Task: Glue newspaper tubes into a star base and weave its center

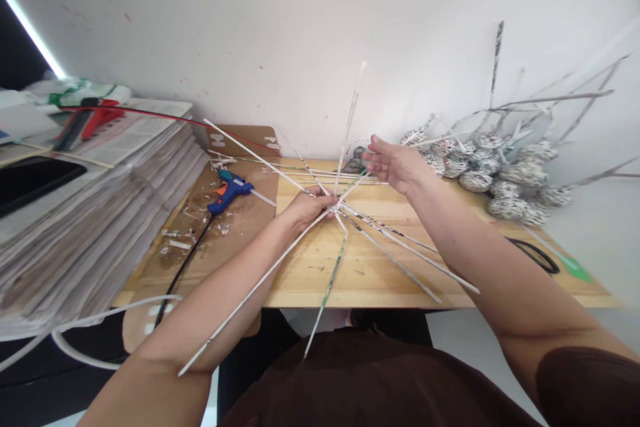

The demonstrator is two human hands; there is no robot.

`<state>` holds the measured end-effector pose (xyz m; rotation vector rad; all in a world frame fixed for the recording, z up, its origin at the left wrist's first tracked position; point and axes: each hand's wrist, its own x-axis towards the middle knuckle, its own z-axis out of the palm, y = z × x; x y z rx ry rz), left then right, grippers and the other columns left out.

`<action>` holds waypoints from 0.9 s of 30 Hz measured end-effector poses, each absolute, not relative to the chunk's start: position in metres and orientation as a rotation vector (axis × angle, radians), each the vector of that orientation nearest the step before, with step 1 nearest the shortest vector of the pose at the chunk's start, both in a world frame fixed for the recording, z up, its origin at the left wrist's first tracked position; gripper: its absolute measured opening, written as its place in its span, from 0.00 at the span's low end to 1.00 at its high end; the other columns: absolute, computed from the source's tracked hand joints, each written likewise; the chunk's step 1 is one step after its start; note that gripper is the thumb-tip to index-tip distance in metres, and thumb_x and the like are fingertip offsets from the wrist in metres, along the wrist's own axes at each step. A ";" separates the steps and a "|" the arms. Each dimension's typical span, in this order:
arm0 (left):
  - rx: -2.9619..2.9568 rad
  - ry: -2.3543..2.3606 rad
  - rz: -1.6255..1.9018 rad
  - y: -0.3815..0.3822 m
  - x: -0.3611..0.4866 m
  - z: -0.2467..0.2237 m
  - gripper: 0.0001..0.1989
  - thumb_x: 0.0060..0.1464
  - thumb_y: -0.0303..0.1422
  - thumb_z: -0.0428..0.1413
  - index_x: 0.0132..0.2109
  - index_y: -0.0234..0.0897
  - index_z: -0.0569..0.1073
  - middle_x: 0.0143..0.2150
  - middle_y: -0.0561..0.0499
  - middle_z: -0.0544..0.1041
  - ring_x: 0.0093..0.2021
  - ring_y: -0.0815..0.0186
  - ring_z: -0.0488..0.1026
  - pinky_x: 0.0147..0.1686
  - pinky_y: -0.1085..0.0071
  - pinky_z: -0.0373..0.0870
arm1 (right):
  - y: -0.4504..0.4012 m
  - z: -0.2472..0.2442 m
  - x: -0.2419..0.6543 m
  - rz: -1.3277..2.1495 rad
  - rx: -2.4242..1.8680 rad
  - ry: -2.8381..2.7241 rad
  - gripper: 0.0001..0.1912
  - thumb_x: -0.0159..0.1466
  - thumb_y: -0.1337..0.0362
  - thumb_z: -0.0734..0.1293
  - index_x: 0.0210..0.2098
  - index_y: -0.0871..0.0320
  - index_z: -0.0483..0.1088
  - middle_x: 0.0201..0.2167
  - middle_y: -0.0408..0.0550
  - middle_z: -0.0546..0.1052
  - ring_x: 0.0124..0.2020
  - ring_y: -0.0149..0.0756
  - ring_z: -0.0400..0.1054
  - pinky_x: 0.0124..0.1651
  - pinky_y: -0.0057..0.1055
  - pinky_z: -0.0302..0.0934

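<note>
Thin rolled-paper sticks (410,250) fan out like spokes from one crossing point in front of me. My left hand (310,208) is closed on them there, thumb on top, pinching the centre. Another paper stick (330,280), with green print, bends down toward my lap, while one (351,117) points up at the wall. To the upper right of the centre, my right hand (393,163) is raised with its fingers apart. A stick passes close by its fingers, and I see no grip on it.
On the left, a blue glue gun (233,192) lies on a cardboard sheet (150,273) among paper scraps. Beside it rises a tall newspaper stack (100,220) carrying a black phone (37,180). Several woven paper balls (500,173) with long sticks crowd the back right against the wall.
</note>
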<state>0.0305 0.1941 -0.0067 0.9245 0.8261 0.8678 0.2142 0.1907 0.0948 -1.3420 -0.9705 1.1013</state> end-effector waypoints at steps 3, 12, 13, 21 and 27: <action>0.925 0.839 0.888 0.194 0.030 -0.006 0.06 0.42 0.23 0.62 0.28 0.29 0.72 0.24 0.52 0.74 0.22 0.73 0.70 0.22 0.78 0.67 | 0.187 0.089 0.211 0.980 -1.456 -1.082 0.16 0.57 0.56 0.72 0.25 0.61 0.67 0.19 0.43 0.73 0.14 0.23 0.63 0.11 0.18 0.47; 0.938 0.841 0.896 0.194 0.030 -0.005 0.09 0.40 0.25 0.64 0.29 0.31 0.71 0.25 0.54 0.74 0.23 0.74 0.69 0.22 0.79 0.66 | 0.186 0.062 0.216 1.031 -1.681 -1.271 0.17 0.58 0.53 0.70 0.24 0.62 0.71 0.13 0.41 0.69 0.11 0.23 0.59 0.10 0.19 0.44; 0.943 0.837 0.897 0.193 0.030 -0.004 0.09 0.40 0.25 0.64 0.30 0.31 0.71 0.25 0.54 0.74 0.23 0.74 0.69 0.22 0.79 0.67 | 0.187 0.060 0.216 1.027 -1.690 -1.260 0.17 0.59 0.53 0.70 0.24 0.62 0.71 0.13 0.41 0.69 0.11 0.23 0.59 0.10 0.19 0.43; 0.959 0.852 0.871 0.191 0.030 -0.002 0.08 0.41 0.24 0.62 0.30 0.31 0.70 0.26 0.52 0.75 0.24 0.72 0.71 0.22 0.78 0.68 | 0.193 0.079 0.220 0.991 -1.423 -1.194 0.12 0.54 0.58 0.73 0.28 0.62 0.72 0.18 0.40 0.70 0.13 0.22 0.56 0.13 0.21 0.41; 0.926 0.864 0.860 0.191 0.030 -0.001 0.06 0.43 0.22 0.61 0.30 0.31 0.71 0.25 0.52 0.75 0.23 0.73 0.70 0.23 0.78 0.68 | 0.177 0.101 0.204 0.653 -1.310 -1.475 0.14 0.53 0.55 0.72 0.27 0.62 0.74 0.16 0.40 0.66 0.16 0.25 0.56 0.19 0.25 0.47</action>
